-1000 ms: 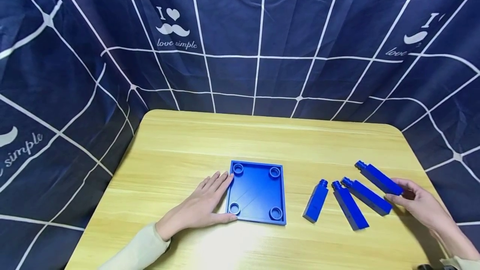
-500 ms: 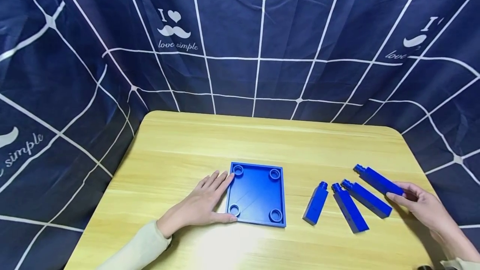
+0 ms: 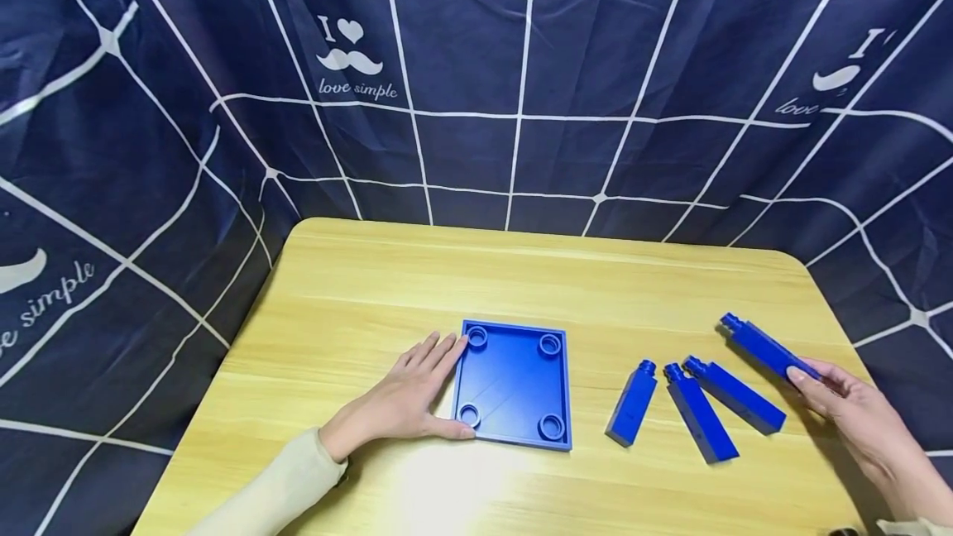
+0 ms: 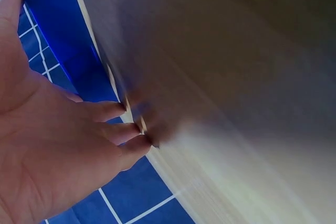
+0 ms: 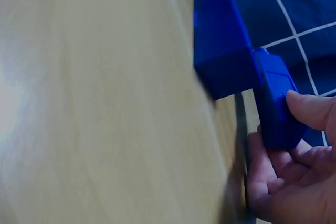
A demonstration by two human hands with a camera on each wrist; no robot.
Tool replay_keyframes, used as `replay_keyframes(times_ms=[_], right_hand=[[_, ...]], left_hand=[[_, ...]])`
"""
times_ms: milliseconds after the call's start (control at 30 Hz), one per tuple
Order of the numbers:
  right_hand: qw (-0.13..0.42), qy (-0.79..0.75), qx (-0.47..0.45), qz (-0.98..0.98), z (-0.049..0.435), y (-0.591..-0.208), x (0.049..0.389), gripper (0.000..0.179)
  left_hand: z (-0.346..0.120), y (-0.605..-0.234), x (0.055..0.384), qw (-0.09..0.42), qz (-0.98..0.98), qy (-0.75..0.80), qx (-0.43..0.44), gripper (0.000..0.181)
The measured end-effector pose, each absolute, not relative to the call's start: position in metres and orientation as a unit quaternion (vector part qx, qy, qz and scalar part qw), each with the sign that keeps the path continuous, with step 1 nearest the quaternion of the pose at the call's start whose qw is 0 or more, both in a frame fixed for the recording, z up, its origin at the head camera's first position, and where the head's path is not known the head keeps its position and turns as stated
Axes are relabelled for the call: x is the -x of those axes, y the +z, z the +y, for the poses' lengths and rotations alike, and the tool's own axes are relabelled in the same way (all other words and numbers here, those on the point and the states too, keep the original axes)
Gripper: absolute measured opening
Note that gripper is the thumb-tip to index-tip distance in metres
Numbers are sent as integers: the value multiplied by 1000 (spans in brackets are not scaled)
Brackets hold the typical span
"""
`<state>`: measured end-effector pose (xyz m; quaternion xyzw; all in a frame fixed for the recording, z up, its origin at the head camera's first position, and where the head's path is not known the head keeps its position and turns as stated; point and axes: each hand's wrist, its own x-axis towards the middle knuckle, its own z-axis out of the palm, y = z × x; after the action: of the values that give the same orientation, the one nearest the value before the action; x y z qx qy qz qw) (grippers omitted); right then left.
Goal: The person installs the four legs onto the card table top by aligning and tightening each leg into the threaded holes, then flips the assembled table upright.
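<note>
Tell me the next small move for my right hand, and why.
Probably carry the bar in your right hand toward the plate: its four corner rings look empty, and your left hand rests against its edge.

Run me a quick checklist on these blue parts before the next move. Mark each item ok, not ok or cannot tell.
1. Bar secured: ok. The right hand grips the held bar at its plain end, leaving the necked end free.
2. Tray steadied: ok. The left hand touches the left side of the square tray.
3. Corner rings free: ok. All four stand unfilled.
4. Held bar lined up over a ring: not ok. It slants, well to the right of the tray.
5. Three other bars apart from the tray: ok. They lie on the table to its right.
6. Neck fits ring: cannot tell.
</note>
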<state>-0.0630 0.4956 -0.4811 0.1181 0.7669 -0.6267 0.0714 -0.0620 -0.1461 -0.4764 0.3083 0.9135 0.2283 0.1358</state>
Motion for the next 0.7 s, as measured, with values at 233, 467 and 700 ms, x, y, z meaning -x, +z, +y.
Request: replay_keyframes(times_ms=[233,467,700], right_hand=[[56,-734,-71,673,496,-480,63,31],[16,-814,-11,580,493,-474,67,35],[-1,-894,26,448,476,-468,61,37]], left_hand=[[-146,-477,65,132,914,231,-306,126],[-143,-482,66,130,914,231,-307,124],[-145,-481,63,130,918,216,-305,125]])
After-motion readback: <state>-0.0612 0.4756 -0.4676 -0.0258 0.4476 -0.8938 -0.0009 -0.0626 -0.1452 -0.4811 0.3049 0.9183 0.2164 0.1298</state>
